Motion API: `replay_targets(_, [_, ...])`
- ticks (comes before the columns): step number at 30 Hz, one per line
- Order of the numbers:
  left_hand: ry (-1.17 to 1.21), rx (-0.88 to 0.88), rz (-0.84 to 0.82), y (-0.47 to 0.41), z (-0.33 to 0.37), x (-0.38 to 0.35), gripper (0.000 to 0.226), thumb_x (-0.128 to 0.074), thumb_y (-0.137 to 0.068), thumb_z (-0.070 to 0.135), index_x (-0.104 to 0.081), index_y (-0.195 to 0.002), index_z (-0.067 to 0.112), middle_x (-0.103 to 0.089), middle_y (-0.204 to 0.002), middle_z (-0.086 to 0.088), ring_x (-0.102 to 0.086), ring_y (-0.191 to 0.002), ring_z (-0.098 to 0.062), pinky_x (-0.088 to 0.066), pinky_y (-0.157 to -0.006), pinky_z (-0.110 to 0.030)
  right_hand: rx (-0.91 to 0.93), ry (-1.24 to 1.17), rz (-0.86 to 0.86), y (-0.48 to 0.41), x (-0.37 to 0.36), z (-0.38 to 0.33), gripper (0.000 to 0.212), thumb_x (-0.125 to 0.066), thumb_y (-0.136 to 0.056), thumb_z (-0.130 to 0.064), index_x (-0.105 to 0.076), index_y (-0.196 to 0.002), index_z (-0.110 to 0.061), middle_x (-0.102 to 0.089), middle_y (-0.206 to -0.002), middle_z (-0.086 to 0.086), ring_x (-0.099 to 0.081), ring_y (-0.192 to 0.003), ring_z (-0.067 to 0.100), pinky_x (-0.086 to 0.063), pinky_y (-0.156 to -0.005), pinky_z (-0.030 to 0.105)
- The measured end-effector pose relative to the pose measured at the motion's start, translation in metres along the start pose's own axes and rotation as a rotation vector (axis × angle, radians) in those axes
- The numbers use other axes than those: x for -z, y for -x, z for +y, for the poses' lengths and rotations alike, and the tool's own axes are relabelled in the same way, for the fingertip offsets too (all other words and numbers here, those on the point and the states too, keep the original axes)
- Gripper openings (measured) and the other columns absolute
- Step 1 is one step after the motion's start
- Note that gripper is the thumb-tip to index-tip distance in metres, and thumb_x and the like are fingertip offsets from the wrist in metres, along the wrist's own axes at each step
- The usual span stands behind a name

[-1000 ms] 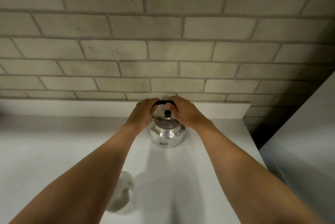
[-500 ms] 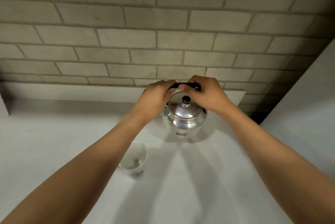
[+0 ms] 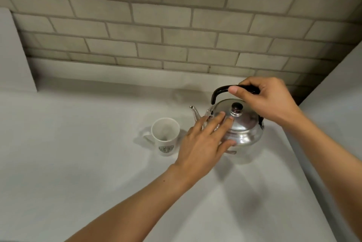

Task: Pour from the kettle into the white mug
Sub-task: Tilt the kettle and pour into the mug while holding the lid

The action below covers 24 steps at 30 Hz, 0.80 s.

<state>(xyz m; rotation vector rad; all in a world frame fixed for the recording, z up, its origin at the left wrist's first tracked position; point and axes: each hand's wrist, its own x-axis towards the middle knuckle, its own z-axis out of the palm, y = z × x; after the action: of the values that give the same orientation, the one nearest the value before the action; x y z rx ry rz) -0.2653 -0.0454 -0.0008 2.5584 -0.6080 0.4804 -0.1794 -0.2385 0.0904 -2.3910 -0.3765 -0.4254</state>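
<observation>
A shiny steel kettle point(image 3: 242, 134) with a black handle and black lid knob stands to the right on the white counter point(image 3: 78, 163), its spout pointing left. My right hand point(image 3: 268, 100) is closed around the black handle from above. My left hand point(image 3: 203, 143) lies flat with fingers spread against the kettle's lid and left side, holding nothing. The white mug point(image 3: 165, 136) with a small emblem stands upright just left of the kettle, below the spout tip, its handle turned left. The mug looks empty inside.
A brick wall point(image 3: 176, 26) runs along the back behind a low white ledge. A white panel point(image 3: 13, 55) stands at the far left. The counter's right edge drops off beside a grey wall point(image 3: 342, 94) at right.
Both hands were on the kettle's handle; now my left hand has let go and rests open on the lid and side. The view has shifted left, showing the mug fully beside the kettle.
</observation>
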Motion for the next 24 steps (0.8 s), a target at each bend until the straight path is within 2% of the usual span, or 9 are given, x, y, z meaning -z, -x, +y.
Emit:
replay_targets(3, [0.066,0.063,-0.01,0.006,0.002,-0.003,0.06,-0.061,-0.104,0.048,-0.049,-0.157,0.022,-0.05,-0.163,-0.002,-0.045,-0.151,-0.038,-0.054,-0.107,-0.05,0.03,0.003,-0.031,0.007,-0.002,-0.012,0.043,-0.066,-0.082,-0.072,-0.079,-0.084,-0.031,-0.074,-0.08,-0.02,-0.066,-0.066,0.0,-0.043,-0.056,0.009])
replay_targets(6, [0.212,0.154,-0.047,0.009,0.001,-0.004,0.064,-0.056,-0.107,0.048,-0.039,-0.162,0.021,-0.035,-0.171,-0.002,-0.033,-0.158,-0.032,-0.053,-0.105,-0.05,0.072,0.027,-0.073,0.01,-0.002,-0.028,0.036,-0.066,-0.085,-0.07,-0.077,-0.084,-0.036,-0.074,-0.076,-0.018,-0.067,-0.068,0.0,-0.046,-0.058,0.019])
replay_targets(8, [0.244,0.166,-0.039,0.012,0.0,-0.002,0.065,-0.057,-0.107,0.047,-0.039,-0.162,0.018,-0.034,-0.172,-0.004,-0.032,-0.159,-0.033,-0.05,-0.11,-0.05,0.118,0.075,-0.116,0.008,-0.002,-0.038,0.036,-0.064,-0.088,-0.07,-0.077,-0.086,-0.036,-0.072,-0.067,-0.016,-0.067,-0.07,-0.002,-0.044,-0.059,0.02])
replay_targets(10, [0.292,0.18,-0.016,0.015,-0.002,0.001,0.065,-0.059,-0.106,0.043,-0.041,-0.161,0.015,-0.035,-0.171,-0.007,-0.033,-0.158,-0.034,-0.044,-0.118,-0.048,0.135,0.112,-0.159,0.002,-0.004,-0.048,0.04,-0.065,-0.087,-0.069,-0.079,-0.087,-0.032,-0.075,-0.072,-0.016,-0.069,-0.072,0.0,-0.048,-0.062,0.024])
replay_targets(12, [0.342,0.191,0.01,0.018,-0.001,0.002,0.064,-0.059,-0.107,0.041,-0.04,-0.162,0.014,-0.034,-0.172,-0.006,-0.032,-0.159,-0.031,-0.036,-0.124,-0.042,0.143,0.145,-0.188,-0.003,-0.005,-0.058,0.044,-0.065,-0.086,-0.07,-0.082,-0.09,-0.03,-0.077,-0.075,-0.011,-0.07,-0.073,0.004,-0.054,-0.065,0.029])
replay_targets(15, [0.419,0.236,0.043,0.022,-0.004,0.002,0.064,-0.056,-0.108,0.042,-0.037,-0.163,0.017,-0.029,-0.174,-0.001,-0.027,-0.161,-0.024,-0.03,-0.127,-0.033,0.172,0.173,-0.242,-0.01,-0.008,-0.075,0.05,-0.062,-0.082,-0.075,-0.083,-0.091,-0.03,-0.076,-0.072,-0.012,-0.068,-0.072,0.005,-0.051,-0.063,0.025])
replay_targets(19, [0.501,0.273,0.107,0.025,-0.006,0.002,0.063,-0.056,-0.108,0.043,-0.037,-0.163,0.019,-0.029,-0.174,0.0,-0.025,-0.161,-0.015,-0.01,-0.115,0.001,0.255,0.254,-0.328,-0.019,-0.015,-0.095,0.067,-0.051,-0.08,-0.08,-0.084,-0.098,-0.025,-0.073,-0.071,-0.013,-0.064,-0.068,-0.001,-0.049,-0.061,0.025])
replay_targets(22, [0.576,0.302,0.145,0.025,-0.008,-0.001,0.063,-0.056,-0.108,0.043,-0.038,-0.162,0.019,-0.031,-0.173,0.001,-0.027,-0.16,-0.012,-0.01,-0.113,0.004,0.288,0.311,-0.362,-0.024,-0.018,-0.106,0.073,-0.047,-0.079,-0.083,-0.084,-0.1,-0.024,-0.077,-0.072,-0.005,-0.069,-0.071,0.011,-0.058,-0.069,0.036])
replay_targets(24, [0.615,0.315,0.166,0.025,-0.009,-0.003,0.062,-0.056,-0.108,0.044,-0.038,-0.162,0.02,-0.032,-0.173,0.002,-0.025,-0.157,-0.002,-0.011,-0.113,0.005,0.309,0.339,-0.381,-0.027,-0.02,-0.113,0.074,-0.046,-0.078,-0.084,-0.084,-0.099,-0.024,-0.077,-0.07,-0.002,-0.069,-0.069,0.015,-0.058,-0.069,0.039])
